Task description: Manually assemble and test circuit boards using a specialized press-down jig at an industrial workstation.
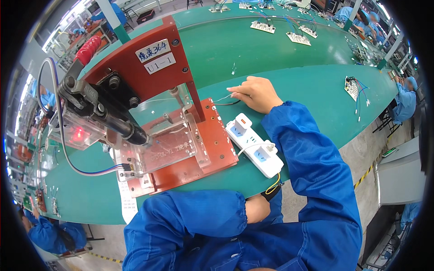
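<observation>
My right hand (pixel 257 94) is over the green bench, just right of the red test fixture (pixel 224 143). Its thumb and forefinger are pinched together on a thin pale wire (pixel 221 99), which runs left toward the fixture's base. A darker cable lies just below. My left hand (pixel 257 209) is low, by the bench's front edge, with the left forearm across my body. The fingers of that hand are hidden. Near it hang a yellow wire (pixel 272 183) and a dark strap. The fixture carries a black toggle clamp (pixel 106 110) above a clear acrylic plate (pixel 174 151).
A white power strip (pixel 254 145) with plugged-in adapters lies between the fixture and my right forearm. Grey-blue wires (pixel 90 172) loop at the fixture's left. A wired circuit board (pixel 351 88) sits on the right; several more stand at the back. Co-workers in blue (pixel 403 97) sit around.
</observation>
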The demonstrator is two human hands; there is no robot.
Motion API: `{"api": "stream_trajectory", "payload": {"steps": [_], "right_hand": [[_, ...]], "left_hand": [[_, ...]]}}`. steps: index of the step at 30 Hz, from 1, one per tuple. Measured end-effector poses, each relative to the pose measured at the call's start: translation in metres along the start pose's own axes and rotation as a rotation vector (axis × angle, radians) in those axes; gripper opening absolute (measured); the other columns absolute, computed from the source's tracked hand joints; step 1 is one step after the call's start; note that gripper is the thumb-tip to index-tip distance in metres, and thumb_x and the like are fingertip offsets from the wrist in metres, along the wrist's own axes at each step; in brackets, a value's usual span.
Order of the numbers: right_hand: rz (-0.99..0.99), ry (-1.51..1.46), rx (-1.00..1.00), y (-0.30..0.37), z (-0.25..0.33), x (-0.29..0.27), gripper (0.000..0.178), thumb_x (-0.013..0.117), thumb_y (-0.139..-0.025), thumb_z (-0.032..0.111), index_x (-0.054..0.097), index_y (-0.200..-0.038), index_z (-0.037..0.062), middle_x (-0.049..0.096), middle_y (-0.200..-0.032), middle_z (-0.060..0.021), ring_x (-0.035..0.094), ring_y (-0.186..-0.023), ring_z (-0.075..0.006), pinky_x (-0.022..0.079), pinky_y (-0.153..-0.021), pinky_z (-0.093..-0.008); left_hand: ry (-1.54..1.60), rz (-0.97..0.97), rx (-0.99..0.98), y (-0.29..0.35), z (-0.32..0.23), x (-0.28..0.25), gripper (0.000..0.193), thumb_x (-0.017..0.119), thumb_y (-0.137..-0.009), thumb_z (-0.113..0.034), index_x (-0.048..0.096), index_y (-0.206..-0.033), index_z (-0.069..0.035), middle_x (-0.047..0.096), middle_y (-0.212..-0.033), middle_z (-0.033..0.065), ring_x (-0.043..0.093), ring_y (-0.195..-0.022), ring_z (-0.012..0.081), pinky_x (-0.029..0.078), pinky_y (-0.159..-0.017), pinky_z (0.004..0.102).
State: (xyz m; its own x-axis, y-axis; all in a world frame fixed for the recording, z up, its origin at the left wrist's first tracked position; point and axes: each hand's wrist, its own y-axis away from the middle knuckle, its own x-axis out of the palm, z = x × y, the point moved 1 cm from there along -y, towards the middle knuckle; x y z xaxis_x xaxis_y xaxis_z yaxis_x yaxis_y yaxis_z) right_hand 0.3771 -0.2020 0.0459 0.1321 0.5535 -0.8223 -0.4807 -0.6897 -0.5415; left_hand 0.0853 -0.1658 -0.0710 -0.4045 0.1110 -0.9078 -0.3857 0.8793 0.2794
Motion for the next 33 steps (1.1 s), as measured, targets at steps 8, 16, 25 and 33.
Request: {"api": "stream_trajectory", "payload": {"steps": [8,16,25,33], "right_hand": [[0.031,-0.015,-0.027,0.000,0.000,-0.001,0.020,0.071,-0.091,0.029,0.080,-0.108,0.0217,0.064,-0.070,-0.0006,0.058,-0.071,-0.0222,0.048,-0.064,-0.0381],[0.055,-0.065,-0.051,0.009,-0.004,-0.001,0.028,0.072,-0.086,0.010,0.075,-0.113,0.0122,0.063,-0.086,-0.0076,0.063,-0.080,-0.0272,0.051,-0.070,-0.0401],[0.025,-0.158,-0.100,0.010,-0.005,-0.001,0.024,0.073,-0.083,0.003,0.075,-0.107,0.0073,0.066,-0.094,-0.0092,0.064,-0.085,-0.0289,0.053,-0.074,-0.0396],[0.053,-0.248,-0.125,0.000,-0.001,0.006,0.015,0.072,-0.085,0.002,0.075,-0.100,0.0030,0.068,-0.093,-0.0102,0.065,-0.086,-0.0291,0.054,-0.075,-0.0383]], "left_hand": [[-0.041,0.073,0.023,-0.003,0.001,0.002,0.021,0.074,-0.079,-0.028,0.078,-0.085,-0.009,0.076,-0.091,0.0097,0.073,-0.085,0.0283,0.052,-0.065,0.0447],[-0.047,0.033,0.049,-0.005,-0.002,-0.006,0.028,0.072,-0.082,-0.035,0.075,-0.077,-0.007,0.074,-0.081,0.0120,0.071,-0.077,0.0310,0.048,-0.065,0.0472],[-0.035,-0.046,0.025,-0.003,0.000,0.007,0.031,0.072,-0.082,-0.038,0.075,-0.078,-0.008,0.073,-0.079,0.0108,0.072,-0.078,0.0295,0.048,-0.067,0.0469],[-0.008,-0.038,0.016,-0.001,0.002,0.013,0.029,0.072,-0.081,-0.037,0.074,-0.077,-0.009,0.073,-0.078,0.0102,0.071,-0.076,0.0297,0.047,-0.064,0.0469]]}}
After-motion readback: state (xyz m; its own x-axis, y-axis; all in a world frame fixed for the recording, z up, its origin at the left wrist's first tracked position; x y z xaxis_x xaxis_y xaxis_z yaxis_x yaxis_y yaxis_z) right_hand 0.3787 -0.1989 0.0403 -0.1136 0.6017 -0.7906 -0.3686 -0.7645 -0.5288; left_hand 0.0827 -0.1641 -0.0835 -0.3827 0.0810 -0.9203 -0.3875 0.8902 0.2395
